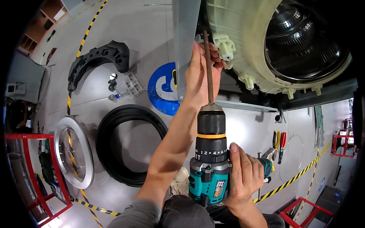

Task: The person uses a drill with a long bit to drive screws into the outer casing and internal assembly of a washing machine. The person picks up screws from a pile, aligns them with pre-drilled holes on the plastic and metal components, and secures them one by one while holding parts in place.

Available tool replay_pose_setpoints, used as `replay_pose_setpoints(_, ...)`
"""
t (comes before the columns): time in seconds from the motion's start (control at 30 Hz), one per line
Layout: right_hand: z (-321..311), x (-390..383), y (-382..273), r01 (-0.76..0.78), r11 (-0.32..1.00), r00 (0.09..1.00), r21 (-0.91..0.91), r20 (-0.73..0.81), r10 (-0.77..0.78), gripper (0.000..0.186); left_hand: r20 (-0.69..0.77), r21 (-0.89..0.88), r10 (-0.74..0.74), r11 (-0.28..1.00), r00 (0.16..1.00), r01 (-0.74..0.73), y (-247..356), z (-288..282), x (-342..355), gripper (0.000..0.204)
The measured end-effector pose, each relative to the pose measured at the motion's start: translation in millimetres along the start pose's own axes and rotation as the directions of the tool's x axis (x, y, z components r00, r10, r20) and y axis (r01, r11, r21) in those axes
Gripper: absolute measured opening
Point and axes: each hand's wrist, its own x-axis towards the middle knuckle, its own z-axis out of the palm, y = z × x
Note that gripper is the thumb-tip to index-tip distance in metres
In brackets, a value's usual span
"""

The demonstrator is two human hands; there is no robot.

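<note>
narrow gap between panel [184, 45] and tub [249, 41]

Taking your drill [211, 159] as centre, the ring [104, 146] lies to its left on the floor [251, 125], the door [86, 154] farther left, the counterweight [97, 55] ahead-left, the tub [249, 43] ahead-right, and hand tools [281, 146] to its right.

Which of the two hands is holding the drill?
The right hand: its fingers wrap around the teal drill. The left hand is farther up, beside the pale tub.
</note>
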Motion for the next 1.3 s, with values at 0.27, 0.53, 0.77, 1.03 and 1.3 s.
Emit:
replay_pose_setpoints(0.27, -3, -9, 4, 0.038, 0.998, 0.999, -0.056, 0.035, -0.036, 0.039, -0.054, -0.002, 0.009, 1.000, 0.998, -0.009, 1, 9, -6, 0.027)
replay_pose_setpoints(0.53, 7, -30, 7, -0.009, 0.998, 1.000, 0.057, -0.009, 0.010, 0.043, -0.071, 0.023, 0.023, 1.000, 0.997, -0.021, -7, 12, -22, 0.025)
replay_pose_setpoints(0.77, 9, -24, 6, 0.010, 0.995, 1.000, 0.100, 0.000, -0.010, 0.057, -0.060, 0.036, 0.080, 0.996, 0.995, -0.078, -6, 13, -13, 0.026)
replay_pose_setpoints(1.03, 14, -12, 2, -0.053, 0.991, 0.995, 0.120, -0.079, 0.062, 0.054, -0.101, 0.130, 0.115, 0.986, 0.988, -0.101, -4, 11, 2, 0.024)
replay_pose_setpoints(1.3, 12, 0, 6, -0.039, 0.994, 0.995, 0.107, -0.084, 0.048, 0.050, -0.070, 0.106, 0.125, 0.987, 0.990, -0.117, -4, 12, 9, 0.034)
